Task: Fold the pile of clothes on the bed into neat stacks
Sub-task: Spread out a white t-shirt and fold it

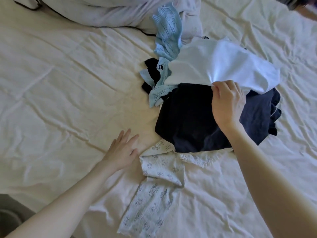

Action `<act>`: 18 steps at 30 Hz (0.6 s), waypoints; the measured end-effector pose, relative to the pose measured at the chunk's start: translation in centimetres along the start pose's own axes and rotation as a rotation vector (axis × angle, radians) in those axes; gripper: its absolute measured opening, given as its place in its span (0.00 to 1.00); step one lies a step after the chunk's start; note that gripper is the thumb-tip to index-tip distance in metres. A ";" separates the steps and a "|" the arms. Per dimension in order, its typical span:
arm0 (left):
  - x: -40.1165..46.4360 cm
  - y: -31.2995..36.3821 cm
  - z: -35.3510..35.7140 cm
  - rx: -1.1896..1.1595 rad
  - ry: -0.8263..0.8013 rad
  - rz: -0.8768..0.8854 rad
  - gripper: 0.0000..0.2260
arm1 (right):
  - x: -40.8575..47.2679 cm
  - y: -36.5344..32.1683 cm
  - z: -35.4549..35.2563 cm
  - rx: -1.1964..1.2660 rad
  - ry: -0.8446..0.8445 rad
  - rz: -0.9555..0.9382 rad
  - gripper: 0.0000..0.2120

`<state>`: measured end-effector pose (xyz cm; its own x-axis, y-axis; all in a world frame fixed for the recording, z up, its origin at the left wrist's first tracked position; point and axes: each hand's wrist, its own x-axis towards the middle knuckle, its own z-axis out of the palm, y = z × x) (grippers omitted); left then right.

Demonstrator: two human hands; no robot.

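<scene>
A pile of clothes lies in the middle of the bed. On top is a white garment (214,66), under it a dark navy garment (192,117), and to the left a light blue knitted piece (168,31). A pale printed garment (154,194) lies flat nearer to me. My right hand (228,103) pinches the near edge of the white garment over the navy one. My left hand (121,150) lies flat with straight fingers on the sheet, beside the printed garment's upper left corner.
The cream sheet (60,83) is wrinkled and stretches wide to the left. A pale lilac garment or pillow (103,12) with a black cord lies at the far edge. A grey object (10,215) shows at the lower left, off the bed.
</scene>
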<state>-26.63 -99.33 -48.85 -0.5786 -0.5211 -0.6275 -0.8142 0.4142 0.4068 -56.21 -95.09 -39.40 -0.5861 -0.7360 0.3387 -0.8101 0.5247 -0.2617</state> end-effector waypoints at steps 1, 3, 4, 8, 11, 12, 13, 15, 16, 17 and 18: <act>-0.8 0.8 -1.1 -0.054 0.074 0.054 0.24 | -0.4 -1.0 -1.0 0.072 -0.005 0.006 0.12; -2.5 2.8 -3.5 -0.150 0.217 0.167 0.24 | -1.3 -3.1 -3.4 0.251 -0.029 0.032 0.10; -3.5 3.9 -4.8 -0.189 0.282 0.217 0.24 | -1.8 -4.4 -4.8 0.338 -0.043 0.046 0.09; -8.7 8.1 -9.8 -0.329 0.486 0.421 0.29 | -4.6 -9.9 -11.0 0.609 -0.169 0.052 0.05; -13.2 9.4 -12.5 -0.409 0.532 0.495 0.29 | -6.8 -13.7 -15.4 0.819 -0.376 0.119 0.09; -14.8 9.3 -13.2 -0.437 0.548 0.483 0.26 | -7.6 -14.7 -16.5 0.866 -0.430 0.143 0.08; -16.5 9.0 -13.6 -0.465 0.567 0.465 0.22 | -8.4 -15.7 -17.5 0.899 -0.467 0.156 0.07; -20.0 7.7 -13.8 -0.529 0.578 0.461 0.18 | -9.9 -17.6 -19.0 0.952 -0.502 0.173 0.07; -21.8 7.0 -13.5 -0.556 0.576 0.458 0.19 | -10.6 -18.5 -19.5 0.979 -0.520 0.196 0.07; -23.5 6.1 -13.0 -0.573 0.568 0.436 0.21 | -11.4 -19.4 -19.7 1.003 -0.545 0.231 0.06; -25.1 5.2 -12.4 -0.571 0.549 0.389 0.24 | -12.1 -20.4 -19.9 1.024 -0.574 0.269 0.05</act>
<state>-16.96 -93.34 -22.78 -0.6419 -0.7663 -0.0275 -0.3692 0.2775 0.8870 -32.92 -88.43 -20.20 -0.4318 -0.8746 -0.2204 -0.1231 0.2992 -0.9462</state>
